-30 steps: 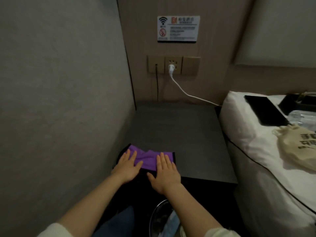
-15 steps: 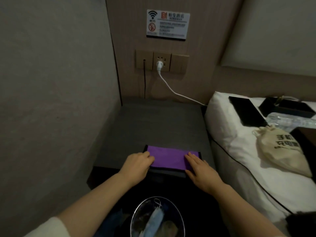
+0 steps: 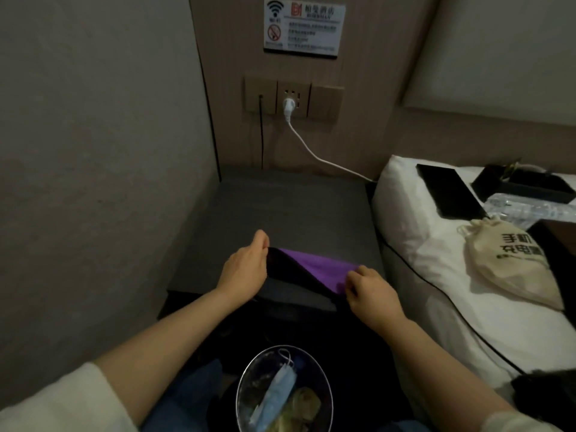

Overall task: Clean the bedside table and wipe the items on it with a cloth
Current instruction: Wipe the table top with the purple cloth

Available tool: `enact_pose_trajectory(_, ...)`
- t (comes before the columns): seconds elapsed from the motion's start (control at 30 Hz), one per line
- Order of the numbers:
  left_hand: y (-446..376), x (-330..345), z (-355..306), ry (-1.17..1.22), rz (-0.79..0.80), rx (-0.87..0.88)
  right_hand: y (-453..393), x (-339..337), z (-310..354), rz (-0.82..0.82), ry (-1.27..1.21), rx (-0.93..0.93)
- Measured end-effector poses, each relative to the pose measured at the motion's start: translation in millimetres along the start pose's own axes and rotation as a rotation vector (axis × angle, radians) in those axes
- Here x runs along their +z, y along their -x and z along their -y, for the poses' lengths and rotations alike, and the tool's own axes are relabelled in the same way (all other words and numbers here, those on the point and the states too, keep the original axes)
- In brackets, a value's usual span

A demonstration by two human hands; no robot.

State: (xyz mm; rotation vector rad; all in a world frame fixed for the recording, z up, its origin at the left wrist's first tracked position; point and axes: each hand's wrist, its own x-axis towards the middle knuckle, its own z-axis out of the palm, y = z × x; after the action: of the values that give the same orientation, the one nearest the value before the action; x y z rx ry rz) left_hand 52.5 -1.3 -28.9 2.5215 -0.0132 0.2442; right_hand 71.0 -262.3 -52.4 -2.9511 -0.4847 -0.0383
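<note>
Nearest me, my left hand (image 3: 246, 269) and right hand (image 3: 369, 289) each pinch an end of the purple cloth (image 3: 324, 271), lifting it off the front edge of the bedside table (image 3: 280, 207). It looks soft, light and floppy, so corners give the best hold.

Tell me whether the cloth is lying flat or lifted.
Lifted. The left hand and right hand each pinch an end of the cloth, holding it above the table, with one part drooping.

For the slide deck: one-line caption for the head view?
Left hand and right hand pinch a purple-and-black cloth at the front edge of a dark grey bedside table.
</note>
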Motion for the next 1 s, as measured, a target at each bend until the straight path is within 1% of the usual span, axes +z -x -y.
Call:
enact_pose_trajectory(0.07,-4,-2,-2,0.139,-0.016,-0.093,0,-5,-4,-0.033,-0.096,0.090)
enact_pose_trajectory(0.13,-6,-4,-6,0.256,-0.001,-0.122,0,-8,-5,0.017,-0.091,0.058)
enact_pose_trajectory(0.17,-7,-5,-8,0.263,0.009,-0.092,2,-9,-3,0.049,-0.063,0.024)
enact_pose_trajectory(0.23,-8,-7,-17,0.236,0.040,-0.015,3,-9,8,0.044,-0.030,-0.002)
enact_pose_trajectory(0.3,-6,-8,-29,0.251,0.054,0.041,2,-8,23,-0.020,-0.060,0.032)
enact_pose_trajectory(0.37,-5,-11,-43,0.259,0.019,0.089,-2,-8,39,-0.093,-0.141,0.077)
enact_pose_trajectory(0.5,-7,-24,-62,0.300,-0.033,0.187,-11,-18,56,-0.224,-0.242,0.099)
enact_pose_trajectory(0.53,-8,-28,-65,0.308,-0.046,0.209,-13,-22,56,-0.223,-0.265,0.115)
enact_pose_trajectory(0.63,-10,-41,-71,0.331,-0.081,0.258,-16,-28,46,-0.146,-0.277,0.167)
enact_pose_trajectory(0.73,-18,-53,-69,0.368,-0.186,0.209,-16,-31,29,-0.115,-0.297,0.291)
enact_pose_trajectory(0.77,-21,-57,-65,0.381,-0.236,0.167,-17,-34,23,-0.128,-0.372,0.349)
enact_pose_trajectory(0.83,-27,-65,-54,0.392,-0.325,0.078,-21,-41,12,-0.163,-0.678,0.410)
enact_pose_trajectory(0.9,-31,-75,-43,0.393,-0.377,0.011,-27,-57,8,-0.213,-0.952,0.398)
enact_pose_trajectory(1.0,-40,-92,-35,0.407,-0.412,-0.026,-42,-88,15,-0.267,-1.205,0.359)
